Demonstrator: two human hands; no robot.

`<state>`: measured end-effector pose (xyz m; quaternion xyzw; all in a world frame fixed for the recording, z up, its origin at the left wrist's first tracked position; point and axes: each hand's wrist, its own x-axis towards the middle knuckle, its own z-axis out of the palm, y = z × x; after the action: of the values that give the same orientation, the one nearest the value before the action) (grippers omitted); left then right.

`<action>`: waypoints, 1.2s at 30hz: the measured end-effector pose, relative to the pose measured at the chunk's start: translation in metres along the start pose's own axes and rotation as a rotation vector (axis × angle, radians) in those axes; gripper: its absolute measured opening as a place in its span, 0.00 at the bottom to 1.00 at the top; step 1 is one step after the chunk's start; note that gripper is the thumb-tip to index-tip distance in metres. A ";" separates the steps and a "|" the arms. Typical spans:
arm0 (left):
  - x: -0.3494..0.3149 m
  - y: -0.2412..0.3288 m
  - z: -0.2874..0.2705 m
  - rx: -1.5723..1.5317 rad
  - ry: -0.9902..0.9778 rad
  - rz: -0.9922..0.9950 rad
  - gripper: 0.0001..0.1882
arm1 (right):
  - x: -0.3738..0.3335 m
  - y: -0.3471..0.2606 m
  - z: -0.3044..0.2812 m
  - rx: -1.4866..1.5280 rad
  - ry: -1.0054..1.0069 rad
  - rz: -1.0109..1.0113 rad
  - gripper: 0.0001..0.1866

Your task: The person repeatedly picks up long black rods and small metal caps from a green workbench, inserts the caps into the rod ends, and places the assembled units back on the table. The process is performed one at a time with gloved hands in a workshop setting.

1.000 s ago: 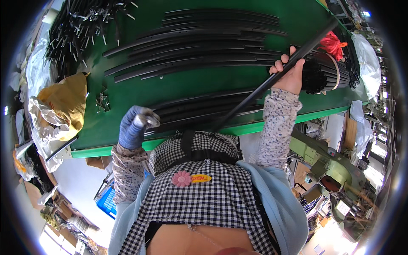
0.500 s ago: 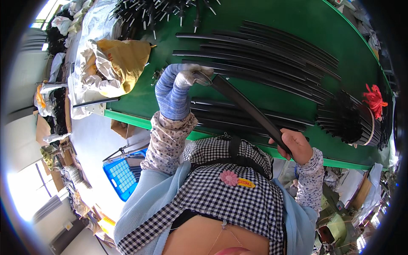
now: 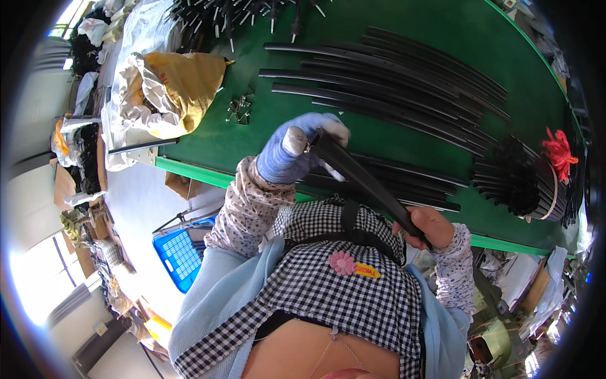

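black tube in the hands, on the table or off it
Off: the right hand grips the black tube near one end; the left hand is at the other.

Room to pass lies over the green tabletop [image 3: 530, 95] right of the long black tubes [image 3: 379, 90]. At near right a banded black rod bundle [image 3: 514, 183] blocks; at left, silvery metal pieces [image 3: 240, 109] and a crumpled yellow sack [image 3: 189, 88].

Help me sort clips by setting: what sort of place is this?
Probably a workshop or small factory: long black bars lie in rows on a green worktable, with a banded bundle to the right and a green machine at lower right.
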<state>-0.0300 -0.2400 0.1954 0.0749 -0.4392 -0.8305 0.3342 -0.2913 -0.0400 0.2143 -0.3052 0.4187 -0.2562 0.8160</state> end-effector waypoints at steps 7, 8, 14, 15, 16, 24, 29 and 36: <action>-0.012 0.009 0.013 -0.083 0.045 -0.301 0.30 | 0.000 0.015 0.004 0.006 0.007 -0.007 0.33; -0.015 0.007 0.012 -0.122 0.046 -0.345 0.30 | -0.001 0.020 0.002 0.007 0.001 -0.003 0.33; -0.032 -0.002 0.015 -0.643 0.067 -0.583 0.32 | -0.002 0.045 -0.009 0.026 -0.046 0.044 0.34; -0.032 -0.006 0.011 -0.766 0.036 -0.563 0.31 | -0.002 0.047 -0.010 0.033 -0.053 0.049 0.34; -0.034 -0.009 0.006 -0.762 -0.003 -0.577 0.30 | -0.001 0.047 -0.008 0.043 -0.059 0.048 0.34; -0.044 0.004 -0.005 -0.600 -0.056 -0.722 0.20 | -0.002 0.049 0.007 0.015 -0.061 0.045 0.33; -0.047 0.012 0.011 -0.513 0.089 -0.650 0.27 | -0.004 0.054 0.011 0.069 -0.043 0.041 0.33; -0.051 0.031 0.015 0.550 0.027 -0.150 0.20 | -0.004 0.058 -0.007 0.116 -0.137 0.033 0.34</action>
<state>0.0184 -0.2102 0.2195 0.2061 -0.6370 -0.7015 0.2445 -0.2896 0.0011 0.1720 -0.2674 0.3515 -0.2449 0.8631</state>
